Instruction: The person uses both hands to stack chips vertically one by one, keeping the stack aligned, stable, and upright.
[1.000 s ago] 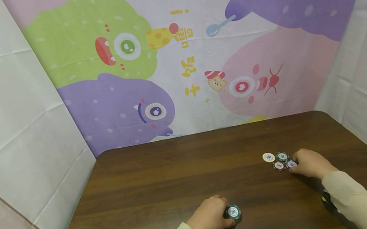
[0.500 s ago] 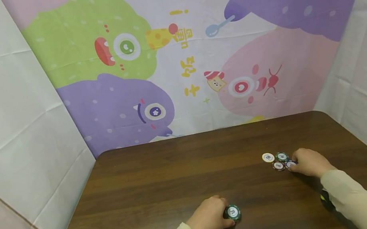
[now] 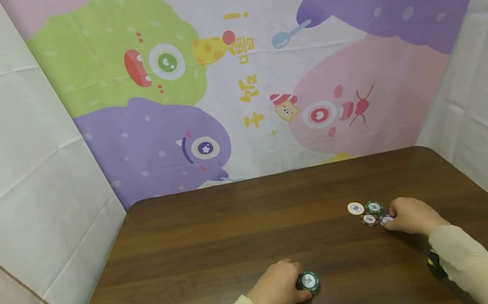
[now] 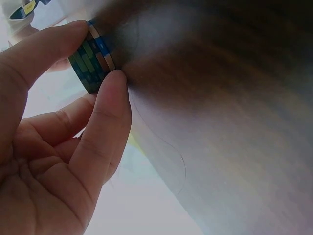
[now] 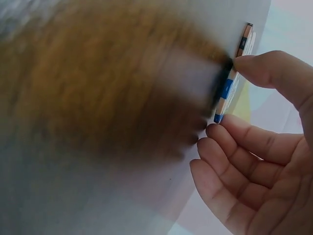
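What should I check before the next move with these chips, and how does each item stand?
1. Left hand holding the stack: ok, thumb and fingers pinch its edge.
2. Stack's top face readable: ok, it shows 20.
3. Right hand holding the blue-edged chip: ok, thumb and a finger at its rim.
4. Blue-edged chip apart from the brown-edged chip: cannot tell, too close.
5. Blue-edged chip off the table: cannot tell.
6. White chip, green chip and brown-edged chip flat: ok.

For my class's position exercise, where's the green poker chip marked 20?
In the head view, low and just right of centre, the green poker chip tops the stack pinched by the left hand.
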Available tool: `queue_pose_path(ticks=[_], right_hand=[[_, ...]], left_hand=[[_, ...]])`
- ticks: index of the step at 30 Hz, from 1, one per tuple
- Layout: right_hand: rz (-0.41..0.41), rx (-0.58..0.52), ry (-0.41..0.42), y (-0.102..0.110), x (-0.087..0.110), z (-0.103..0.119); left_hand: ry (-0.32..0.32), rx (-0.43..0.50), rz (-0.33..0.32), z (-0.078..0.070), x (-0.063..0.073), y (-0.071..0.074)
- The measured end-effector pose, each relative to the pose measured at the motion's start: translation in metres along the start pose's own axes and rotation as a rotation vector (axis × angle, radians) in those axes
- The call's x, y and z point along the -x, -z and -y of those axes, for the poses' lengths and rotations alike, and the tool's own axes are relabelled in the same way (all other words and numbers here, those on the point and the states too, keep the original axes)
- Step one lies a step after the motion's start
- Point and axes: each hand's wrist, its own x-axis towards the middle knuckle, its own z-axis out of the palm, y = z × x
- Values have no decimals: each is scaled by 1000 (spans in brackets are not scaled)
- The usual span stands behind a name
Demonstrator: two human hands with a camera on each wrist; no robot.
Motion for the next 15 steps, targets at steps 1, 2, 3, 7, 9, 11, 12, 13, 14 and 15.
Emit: queue_pose_path(ticks=[1,2,3,7,9,11,12,13,14,15], right_hand=[[-2,0,-2,0,0,0],[-7,1,-3,1,0,1],[-14,2,3,1,1,1],[-37,6,25,2,1,5],[-50,7,48,2,1,9],[-67,9,72,4,2,16],[-75,7,86,4,2,19],[-85,3,106,5,2,23],[-91,-2,117,5,3,28],[-99,-7,130,5,4,32]], left_hand=[[1,0,0,0,0,0],[1,1,0,0,0,0],[1,1,-1,0,0,0],[2,0,-3,1,0,0],[-1,-2,-5,1,0,1],[-2,-4,-5,1,0,0],[-3,-4,-4,1,0,0],[-3,-6,-5,1,0,0],[-3,-5,-5,1,-1,-1],[-3,-3,-6,1,-1,-1]])
